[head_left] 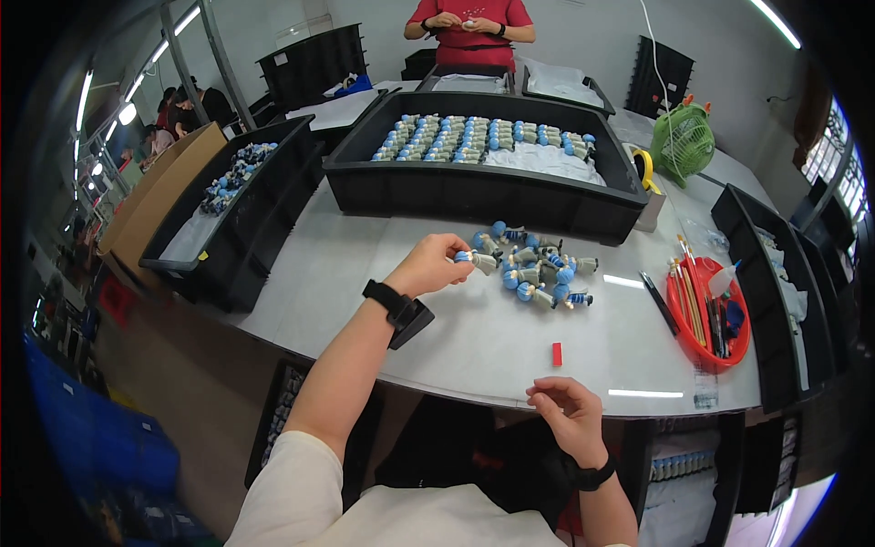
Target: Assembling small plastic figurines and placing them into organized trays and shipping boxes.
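while the left hand (436,263) pinches a figurine (480,262), table (474,351) edge stays open.

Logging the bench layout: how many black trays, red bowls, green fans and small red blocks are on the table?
Black trays: 5
Red bowl of brushes: 1
Green fan: 1
Small red block: 1
Total: 8

Standing person (469,27) cut off above the shoulders
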Motion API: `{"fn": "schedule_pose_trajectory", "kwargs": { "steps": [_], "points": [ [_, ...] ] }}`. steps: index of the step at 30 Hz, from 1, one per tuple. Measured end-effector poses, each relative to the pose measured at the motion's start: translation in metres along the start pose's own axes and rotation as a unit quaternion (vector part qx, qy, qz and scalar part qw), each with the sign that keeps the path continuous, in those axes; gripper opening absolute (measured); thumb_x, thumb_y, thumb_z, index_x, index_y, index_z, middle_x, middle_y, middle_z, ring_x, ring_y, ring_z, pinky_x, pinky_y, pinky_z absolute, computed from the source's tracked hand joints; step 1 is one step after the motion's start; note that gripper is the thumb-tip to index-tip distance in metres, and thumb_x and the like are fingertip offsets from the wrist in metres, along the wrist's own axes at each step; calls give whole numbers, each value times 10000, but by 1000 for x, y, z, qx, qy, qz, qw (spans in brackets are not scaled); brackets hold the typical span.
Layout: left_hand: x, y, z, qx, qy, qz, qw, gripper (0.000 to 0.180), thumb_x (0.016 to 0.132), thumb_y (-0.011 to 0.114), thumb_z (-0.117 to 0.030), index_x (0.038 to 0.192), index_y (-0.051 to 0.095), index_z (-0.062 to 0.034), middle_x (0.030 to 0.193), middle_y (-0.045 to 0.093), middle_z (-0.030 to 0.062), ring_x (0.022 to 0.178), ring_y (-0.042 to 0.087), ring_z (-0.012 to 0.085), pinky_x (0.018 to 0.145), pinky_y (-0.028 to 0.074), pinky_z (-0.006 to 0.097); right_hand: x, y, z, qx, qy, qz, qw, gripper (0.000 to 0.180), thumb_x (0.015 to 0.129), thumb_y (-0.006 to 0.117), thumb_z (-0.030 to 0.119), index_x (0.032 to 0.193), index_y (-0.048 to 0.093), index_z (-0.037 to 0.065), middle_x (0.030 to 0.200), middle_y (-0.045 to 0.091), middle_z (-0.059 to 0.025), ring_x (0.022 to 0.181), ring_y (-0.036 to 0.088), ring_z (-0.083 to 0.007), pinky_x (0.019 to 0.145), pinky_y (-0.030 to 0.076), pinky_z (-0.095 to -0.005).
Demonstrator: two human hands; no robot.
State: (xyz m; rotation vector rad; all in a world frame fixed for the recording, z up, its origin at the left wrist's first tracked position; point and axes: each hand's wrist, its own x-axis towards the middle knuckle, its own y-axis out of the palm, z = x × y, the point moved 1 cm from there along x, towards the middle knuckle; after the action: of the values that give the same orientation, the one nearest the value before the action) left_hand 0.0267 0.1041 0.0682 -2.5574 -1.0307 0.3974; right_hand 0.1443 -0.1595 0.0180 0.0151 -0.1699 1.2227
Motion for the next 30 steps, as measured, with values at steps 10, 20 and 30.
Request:
{"fn": "schedule_pose_trajectory", "kwargs": {
  "steps": [10,20,30],
  "points": [
    [-95,46,34,-438,31,67,896,332,839,512,-25,1169,485,-6,1041,560,74,924,543,123,831,448,256,48,61,-6,257,59,18,964,301,858,529,111,1110,470,-43,987,568,-136,826,587,-168,689,492,-261],
    [-83,67,58,-561,35,49,825,299,893,454,-135,1164,471,-10,1057,553,88,965,522,150,857,424,291,43,66,-17,157,18,1,987,315,799,571,-8,1094,469,-54,988,562,-111,866,572,-150,745,486,-262],
    [-81,70,60,-599,29,59,798,276,899,437,-129,1146,498,-21,1032,569,68,943,534,147,840,435,280,41,65,-16,148,24,-10,989,298,817,540,-11,1100,462,-57,964,564,-110,836,585,-153,715,491,-259]
  ]
}}
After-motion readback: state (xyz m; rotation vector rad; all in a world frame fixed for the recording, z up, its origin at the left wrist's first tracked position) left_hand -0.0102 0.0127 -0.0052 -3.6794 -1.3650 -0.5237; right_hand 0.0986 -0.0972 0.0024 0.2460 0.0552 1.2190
